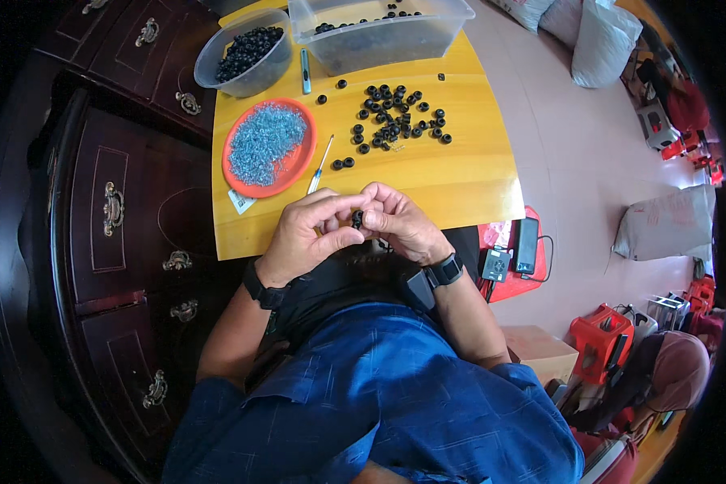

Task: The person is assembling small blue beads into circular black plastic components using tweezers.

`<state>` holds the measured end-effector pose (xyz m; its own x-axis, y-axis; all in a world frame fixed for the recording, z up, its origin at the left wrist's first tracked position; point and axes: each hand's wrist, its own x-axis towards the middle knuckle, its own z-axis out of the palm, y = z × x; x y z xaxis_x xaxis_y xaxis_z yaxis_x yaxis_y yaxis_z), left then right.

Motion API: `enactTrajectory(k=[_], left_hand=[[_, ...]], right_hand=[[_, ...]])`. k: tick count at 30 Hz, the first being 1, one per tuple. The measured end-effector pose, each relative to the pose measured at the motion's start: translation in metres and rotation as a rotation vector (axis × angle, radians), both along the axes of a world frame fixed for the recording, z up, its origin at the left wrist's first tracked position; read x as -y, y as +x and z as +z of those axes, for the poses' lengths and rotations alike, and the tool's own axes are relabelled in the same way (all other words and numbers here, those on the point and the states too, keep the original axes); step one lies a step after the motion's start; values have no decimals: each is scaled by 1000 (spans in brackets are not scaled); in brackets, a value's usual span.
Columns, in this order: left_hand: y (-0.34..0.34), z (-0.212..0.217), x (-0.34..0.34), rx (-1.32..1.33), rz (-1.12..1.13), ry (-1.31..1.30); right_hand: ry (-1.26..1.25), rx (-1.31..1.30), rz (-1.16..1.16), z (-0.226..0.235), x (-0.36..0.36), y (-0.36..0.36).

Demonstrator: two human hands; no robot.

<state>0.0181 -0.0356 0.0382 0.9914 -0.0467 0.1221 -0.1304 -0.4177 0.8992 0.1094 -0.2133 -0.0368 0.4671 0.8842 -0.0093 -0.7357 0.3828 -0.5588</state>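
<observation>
Two containers at the table's far edge: one round bowl [246,52] of black rings, one clear rectangular tub [379,32]. One orange plate [269,148] near the left edge, and roughly thirty loose black rings [395,117] mid-table. One ring [356,218] between two hands.

My hands meet at the near edge of the bench [460,173], my left hand [310,234] and my right hand [399,222] touching around one small ring [357,219] between their fingertips. Beyond them, mid-bench, lies a loose scatter of rings [395,117]. To its left sits a plate [242,181] holding a heap of small metal parts [266,141], with a thin tool [321,165] lying just beside its right rim. At the far edge a bowl [210,68] of rings stands left of a tub [379,40], a pen-like tool [306,71] between them. A cabinet [129,202] with drawers stands to the bench's left; sacks [669,226] lie on the floor to the right.
</observation>
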Motion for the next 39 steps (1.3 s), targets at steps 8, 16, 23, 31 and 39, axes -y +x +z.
enactTrajectory(k=[8,16,23,31,39], left_hand=[[-2,2,-3,75,-81,119],[-4,5,0,120,-42,182],[-5,-3,-2,155,-24,150],[-7,3,2,151,-39,170],[-9,2,5,211,-27,197]], right_hand=[[39,25,53,-10,-1,2],[14,0,26,-8,-4,-2],[20,0,-5,-5,-7,-7],[7,94,-15,0,-3,-6],[-85,136,0,18,1,-8]])
